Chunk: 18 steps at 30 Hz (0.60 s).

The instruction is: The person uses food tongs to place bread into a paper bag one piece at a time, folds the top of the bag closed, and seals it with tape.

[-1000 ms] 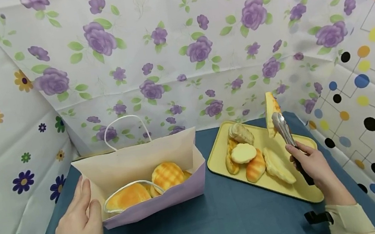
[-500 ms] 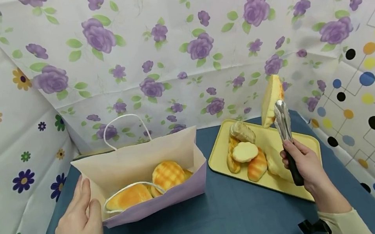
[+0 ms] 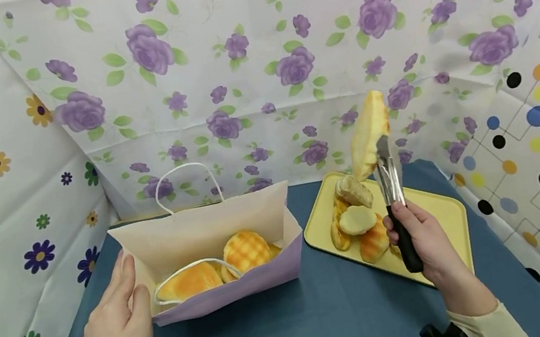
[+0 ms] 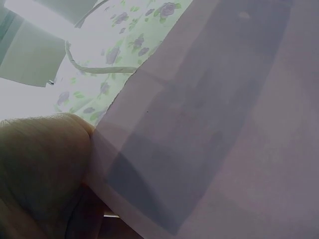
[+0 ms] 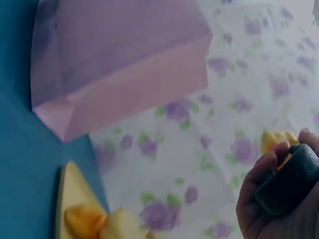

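My right hand grips black-handled metal tongs. Their tips hold a pale yellow bread slice with a browned edge, raised above the tray. At the left, my left hand rests against the side of a lilac paper bag, its fingers fairly straight. The bag's mouth is open, showing an oblong golden bun and a round, grid-patterned bun; other pieces are partly hidden. In the left wrist view, the bag covers most of the picture and hides the fingertips.
A yellow tray lies right of the bag, holding a pale roll, a round cream piece, a long brown bread and a browned roll. Blue cloth covers the table. A floral curtain stands behind.
My right hand has moved left with the tongs, and the bread slice has risen and shifted left. My left hand stays at the bag's side.
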### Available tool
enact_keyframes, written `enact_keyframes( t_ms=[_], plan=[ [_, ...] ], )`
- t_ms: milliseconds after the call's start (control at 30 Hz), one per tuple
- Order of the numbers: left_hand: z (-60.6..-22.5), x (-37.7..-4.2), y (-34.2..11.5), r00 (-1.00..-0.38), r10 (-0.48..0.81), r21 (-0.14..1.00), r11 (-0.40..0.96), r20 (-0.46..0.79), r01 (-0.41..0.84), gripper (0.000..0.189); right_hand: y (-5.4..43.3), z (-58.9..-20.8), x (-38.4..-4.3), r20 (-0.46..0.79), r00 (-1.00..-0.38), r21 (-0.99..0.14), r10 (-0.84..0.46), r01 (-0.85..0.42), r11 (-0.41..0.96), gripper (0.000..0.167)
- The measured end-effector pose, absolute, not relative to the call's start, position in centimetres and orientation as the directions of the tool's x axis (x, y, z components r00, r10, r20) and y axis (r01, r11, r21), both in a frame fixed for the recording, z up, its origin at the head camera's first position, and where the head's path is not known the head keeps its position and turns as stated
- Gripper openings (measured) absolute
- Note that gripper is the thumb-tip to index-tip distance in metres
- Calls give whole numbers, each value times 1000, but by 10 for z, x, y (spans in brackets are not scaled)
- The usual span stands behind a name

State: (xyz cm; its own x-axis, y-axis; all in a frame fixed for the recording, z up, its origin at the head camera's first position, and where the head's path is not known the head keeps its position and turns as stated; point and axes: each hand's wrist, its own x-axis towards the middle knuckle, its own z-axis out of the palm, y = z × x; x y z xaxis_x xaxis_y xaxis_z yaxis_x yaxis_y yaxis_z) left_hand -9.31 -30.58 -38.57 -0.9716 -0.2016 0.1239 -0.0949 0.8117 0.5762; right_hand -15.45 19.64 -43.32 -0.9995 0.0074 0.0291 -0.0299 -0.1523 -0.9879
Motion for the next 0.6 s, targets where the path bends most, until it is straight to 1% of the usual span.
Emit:
enact_keyframes(
  t_ms=[100,233,300,400,500,600],
  plan=[
    [-385,-93,-306,-973,-202,578,810,114,-100,58,183,-419,-150,90,-992,-996,-85,-87,-35,27],
    [-384,-93,-305,-972,-205,578,810,113,-103,58,163,-400,-145,201,-954,-971,-225,-224,82,27],
    [-384,-93,-306,-972,-206,578,810,112,-105,58,152,-394,-143,243,-928,-951,-282,-285,118,36],
    [-384,-93,-306,-972,-203,582,808,121,-96,58,138,-388,-141,298,-890,-910,-345,-374,179,55],
    [-385,-92,-307,-972,-198,585,806,126,-89,58,125,-387,-141,364,-840,-850,-403,-476,226,60],
    [-385,-92,-307,-973,-190,586,806,129,-80,58,115,-386,-141,436,-777,-753,-455,-591,288,63]
  ],
)
